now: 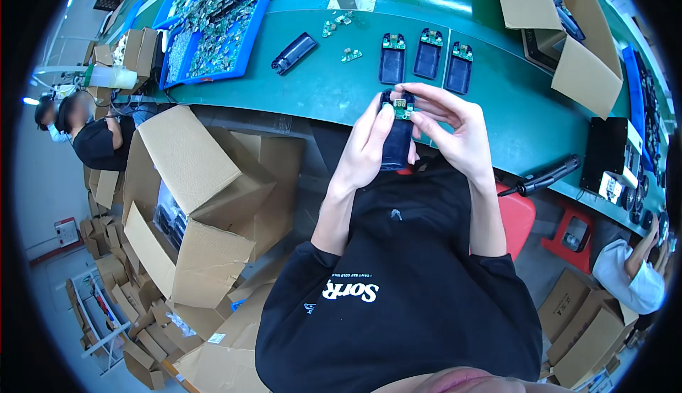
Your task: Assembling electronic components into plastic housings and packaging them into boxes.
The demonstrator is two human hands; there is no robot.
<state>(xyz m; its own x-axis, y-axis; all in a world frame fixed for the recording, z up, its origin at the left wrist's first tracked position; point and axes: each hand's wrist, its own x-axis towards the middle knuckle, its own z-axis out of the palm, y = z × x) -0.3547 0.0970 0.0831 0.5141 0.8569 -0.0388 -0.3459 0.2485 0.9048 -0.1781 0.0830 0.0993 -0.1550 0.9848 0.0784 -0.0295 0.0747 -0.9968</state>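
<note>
At the green table's (249, 98) edge, the L hand (362, 148) and R hand (460, 130) were together w/ the dark casing (396, 153) btwn them. L clamped it; R had fingertips (420, 122) at its top end, by the circuit board (402, 114), but whether pinching, I couldn't tell.

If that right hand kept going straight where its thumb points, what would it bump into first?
Probably the small green circuit board at the upper end of the dark casing, with the left hand just beyond. The right hand looks very close to the board, though depth is unclear.
</note>
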